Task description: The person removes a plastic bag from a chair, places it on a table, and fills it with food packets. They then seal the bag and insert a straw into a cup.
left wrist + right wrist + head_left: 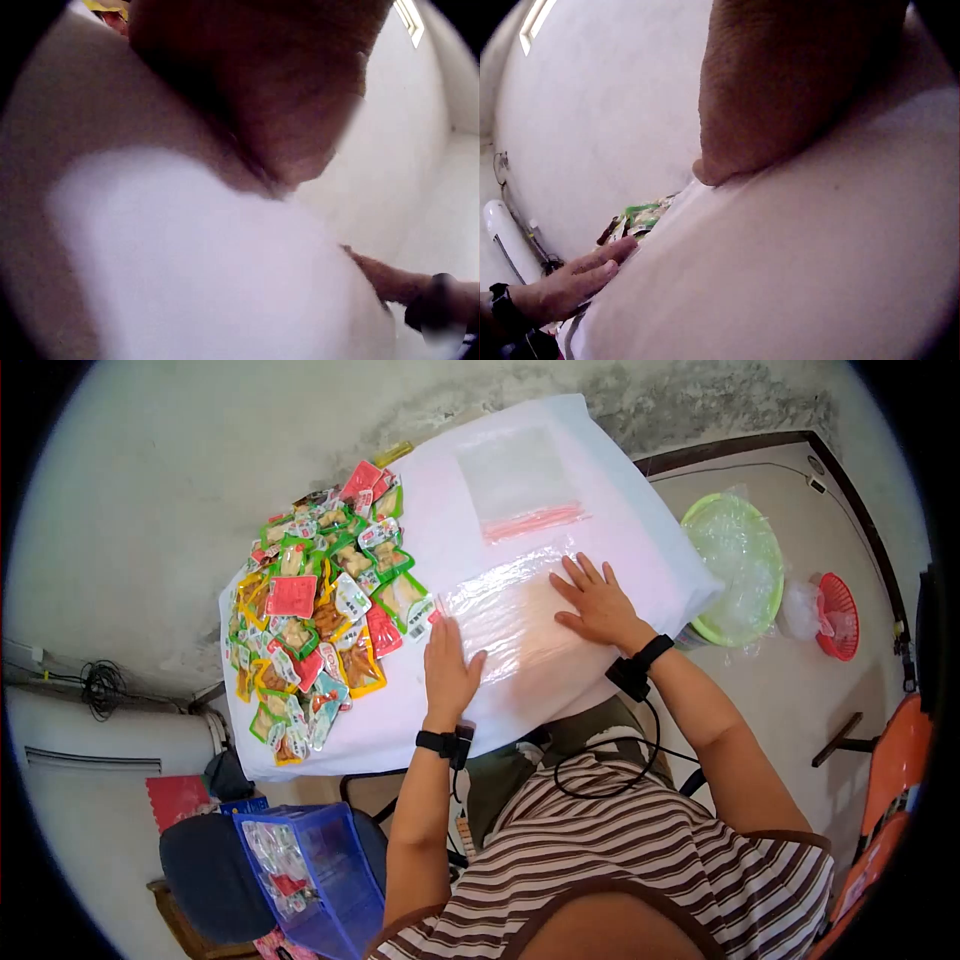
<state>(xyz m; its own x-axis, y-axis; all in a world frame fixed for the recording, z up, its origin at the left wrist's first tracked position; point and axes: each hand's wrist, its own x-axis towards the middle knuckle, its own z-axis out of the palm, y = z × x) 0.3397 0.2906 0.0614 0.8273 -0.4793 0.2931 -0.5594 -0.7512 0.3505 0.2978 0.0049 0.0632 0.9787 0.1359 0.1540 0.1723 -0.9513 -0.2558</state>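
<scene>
A clear plastic bag (510, 615) lies flat on the white-covered table (430, 490), its surface creased and shiny. My left hand (450, 668) rests with straight fingers at the bag's left edge. On the right side my right hand (598, 605) lies palm down with spread fingers over the bag's edge. Farther back sits a stack of clear bags (515, 475) with a red strip along the near end. A heap of small snack packets (320, 600) in green, yellow and red covers the table's left part. In both wrist views the near hand is dark and close.
On the floor at right stand a green basin (737, 565) with clear plastic in it and a red basket (838, 617). A blue plastic bin (340, 860) with packets sits on a dark chair (210, 880) at lower left. Orange chairs (893, 760) stand at far right.
</scene>
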